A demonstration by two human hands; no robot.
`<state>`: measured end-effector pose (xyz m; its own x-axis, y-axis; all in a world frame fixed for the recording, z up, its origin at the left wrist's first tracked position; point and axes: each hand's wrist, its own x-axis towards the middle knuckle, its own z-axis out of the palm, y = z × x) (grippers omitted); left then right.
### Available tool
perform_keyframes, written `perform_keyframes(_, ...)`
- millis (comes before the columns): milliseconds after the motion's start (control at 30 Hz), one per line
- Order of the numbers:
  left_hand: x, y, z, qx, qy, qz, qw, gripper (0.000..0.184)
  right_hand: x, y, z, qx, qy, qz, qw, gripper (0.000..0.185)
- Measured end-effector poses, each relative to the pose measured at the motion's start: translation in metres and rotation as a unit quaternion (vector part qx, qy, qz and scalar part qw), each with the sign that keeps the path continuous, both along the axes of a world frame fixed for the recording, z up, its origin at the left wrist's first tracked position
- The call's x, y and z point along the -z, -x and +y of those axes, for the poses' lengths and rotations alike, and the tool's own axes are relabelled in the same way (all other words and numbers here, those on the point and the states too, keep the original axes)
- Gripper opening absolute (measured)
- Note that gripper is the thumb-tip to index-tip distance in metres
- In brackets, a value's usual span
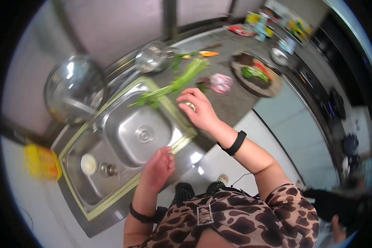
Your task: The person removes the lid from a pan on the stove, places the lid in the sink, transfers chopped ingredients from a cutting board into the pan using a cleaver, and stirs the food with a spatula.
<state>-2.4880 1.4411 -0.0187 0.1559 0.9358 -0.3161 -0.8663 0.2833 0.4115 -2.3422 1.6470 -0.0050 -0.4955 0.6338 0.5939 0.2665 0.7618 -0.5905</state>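
Note:
My right hand (199, 110) hovers over the counter's edge by the sink, fingers bent and apart. A small pale greenish thing (190, 106) shows by its fingertips; whether they touch it I cannot tell. Just beyond lies a bunch of celery (178, 84), its thin end reaching over the sink rim. My left hand (158, 167) is curled closed above the sink's near edge, its inside hidden. Below is the steel sink (130, 120), with a white round dish (89, 164) and a small metal cup (108, 170) in its left basin.
A pink-and-white bundle (221, 83) and a round wooden board (273, 89) with greens and red pieces lie to the right. A metal pot (151, 56) and large steel lid or pan (74, 89) stand behind the sink. A yellow container (41, 162) is at left.

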Motion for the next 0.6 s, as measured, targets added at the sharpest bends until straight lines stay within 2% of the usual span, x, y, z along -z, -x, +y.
perform_keyframes(67, -0.009, -0.047, 0.028, 0.053, 0.012, 0.010, 0.998, 0.030, -0.004, -0.082, -0.003, 0.038, 0.077, 0.051, 0.995, 0.012)
perform_keyframes(100, -0.013, -0.075, 0.041, 0.081, 0.009, 0.017, 0.997, 0.030, -0.007, -0.126, -0.005, 0.066, 0.073, 0.059, 0.993, 0.012)
perform_keyframes(133, 0.007, -0.106, 0.071, 0.100, -0.012, 0.045, 0.994, 0.029, 0.024, -0.168, 0.016, 0.084, 0.116, 0.085, 0.986, 0.012)
perform_keyframes(233, -0.015, -0.199, 0.101, 0.177, -0.041, 0.056, 0.982, 0.028, 0.005, -0.293, -0.007, 0.167, 0.189, 0.115, 0.961, 0.014)
perform_keyframes(300, -0.026, -0.256, 0.120, 0.235, -0.021, 0.069, 0.969, 0.028, 0.005, -0.364, -0.018, 0.212, 0.279, 0.187, 0.918, 0.015)
perform_keyframes(333, -0.026, -0.282, 0.130, 0.262, -0.043, 0.068, 0.962, 0.028, 0.001, -0.394, -0.027, 0.217, 0.284, 0.190, 0.914, 0.015)
perform_keyframes(367, 0.004, -0.303, 0.162, 0.251, -0.037, 0.087, 0.963, 0.028, 0.039, -0.418, -0.003, 0.223, 0.286, 0.205, 0.909, 0.016)
perform_keyframes(400, -0.010, -0.324, 0.166, 0.278, -0.060, 0.105, 0.953, 0.027, 0.020, -0.444, -0.018, 0.252, 0.286, 0.202, 0.902, 0.016)
perform_keyframes(467, -0.010, -0.360, 0.191, 0.296, -0.078, 0.131, 0.943, 0.026, 0.019, -0.485, -0.022, 0.268, 0.295, 0.189, 0.898, 0.016)
perform_keyframes(600, 0.009, -0.395, 0.260, 0.204, -0.125, 0.418, 0.876, 0.030, 0.042, -0.537, -0.009, 0.292, 0.322, 0.171, 0.884, 0.017)
